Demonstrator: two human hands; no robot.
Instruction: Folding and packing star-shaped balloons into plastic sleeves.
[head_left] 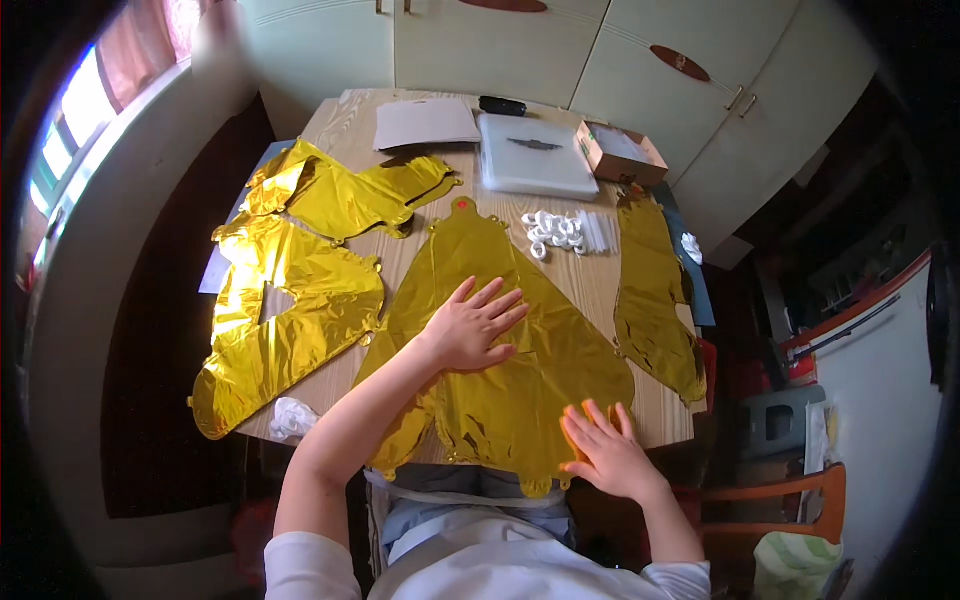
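Observation:
A flat gold foil balloon [545, 375] lies across the middle of the table, its narrow end pointing away from me and its wide end hanging over the near edge. My left hand [472, 328] rests flat on its upper middle, fingers spread. At its lower right edge is my right hand [605, 452], palm down with fingers stretched apart, touching the foil. Neither hand grips anything. To the left sits another gold foil balloon [325, 310] with a hole in it, and beyond it a crumpled one [350, 198]. A further gold foil balloon [650, 285] lies along the right side.
On the wooden table [597, 285], white ribbon rolls [552, 230] lie beside clear tubes [599, 232]. Behind them are clear plastic packs [532, 170], an open cardboard box [640, 168], pale sheets [427, 124] and a black case [502, 106]. A wooden chair [828, 500] stands right.

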